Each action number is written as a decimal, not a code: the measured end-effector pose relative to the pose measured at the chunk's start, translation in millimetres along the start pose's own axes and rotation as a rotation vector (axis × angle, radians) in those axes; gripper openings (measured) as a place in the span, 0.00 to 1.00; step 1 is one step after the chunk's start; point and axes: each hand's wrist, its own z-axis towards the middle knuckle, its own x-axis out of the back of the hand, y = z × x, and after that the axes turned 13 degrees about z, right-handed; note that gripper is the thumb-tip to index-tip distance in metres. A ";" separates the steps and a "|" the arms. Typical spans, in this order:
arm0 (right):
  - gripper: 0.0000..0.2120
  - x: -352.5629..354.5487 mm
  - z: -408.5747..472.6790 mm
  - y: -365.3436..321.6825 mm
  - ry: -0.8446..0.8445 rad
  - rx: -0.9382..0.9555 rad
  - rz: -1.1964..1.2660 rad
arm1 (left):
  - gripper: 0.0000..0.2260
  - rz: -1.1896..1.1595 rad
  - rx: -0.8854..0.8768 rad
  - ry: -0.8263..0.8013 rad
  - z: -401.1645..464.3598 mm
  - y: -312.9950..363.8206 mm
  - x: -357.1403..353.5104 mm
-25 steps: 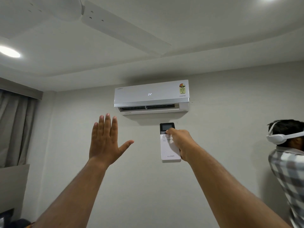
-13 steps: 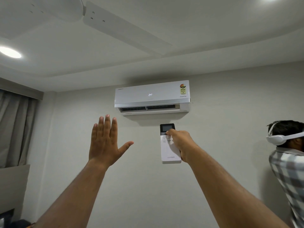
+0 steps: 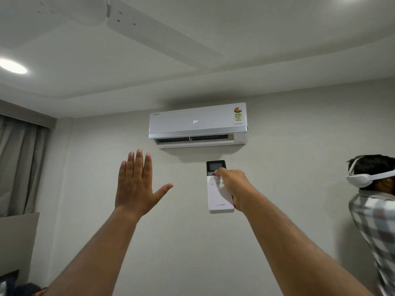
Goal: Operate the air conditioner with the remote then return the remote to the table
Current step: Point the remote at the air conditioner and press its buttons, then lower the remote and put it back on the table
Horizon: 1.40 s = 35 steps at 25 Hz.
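A white air conditioner (image 3: 197, 124) hangs high on the wall, its display reading 24 and its lower flap open. Just below it my right hand (image 3: 235, 186) holds a white remote (image 3: 219, 199) upright, aimed at the unit, with the thumb on a button under the remote's dark screen. My left hand (image 3: 136, 184) is raised to the left of the remote, palm toward the wall, fingers straight and thumb spread, holding nothing. No table is in view.
A person (image 3: 376, 210) in a checked shirt and a white headset stands at the right edge. A ceiling fan blade (image 3: 162, 37) is overhead. Grey curtains (image 3: 19, 163) hang at the left.
Nothing has clearly changed; both hands hold nearly the same pose and the display still reads 24.
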 end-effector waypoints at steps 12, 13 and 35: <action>0.07 1.6 3.7 3.9 0.007 0.002 0.009 | 0.48 -0.027 -0.007 -0.005 -1.4 4.7 -4.8; 0.07 1.9 4.0 4.3 0.007 0.001 0.009 | 0.48 -0.030 -0.006 -0.006 -1.8 5.3 -5.5; 0.08 5.6 -15.1 107.7 0.044 -0.056 0.029 | 0.09 -1.339 0.500 -0.709 -80.2 114.8 31.7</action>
